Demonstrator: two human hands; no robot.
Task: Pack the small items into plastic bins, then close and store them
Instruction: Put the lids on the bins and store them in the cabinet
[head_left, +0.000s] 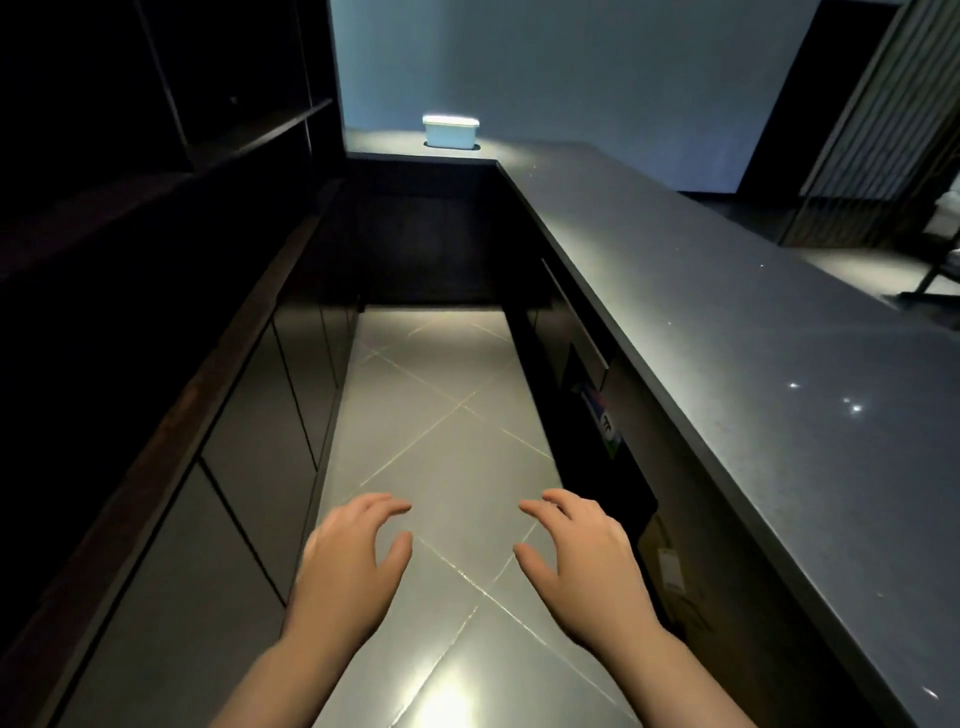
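Note:
A white plastic bin with its lid on stands at the far end of the dark counter, under a bright light. My left hand and my right hand hover side by side over the tiled floor, palms down, fingers spread and curled, holding nothing. Both hands are far from the bin. No small items are in sight.
A narrow aisle runs ahead between dark cabinets on the left and the long counter on the right. Open shelving rises at the upper left. A drawer or appliance front with a colourful label sits under the counter.

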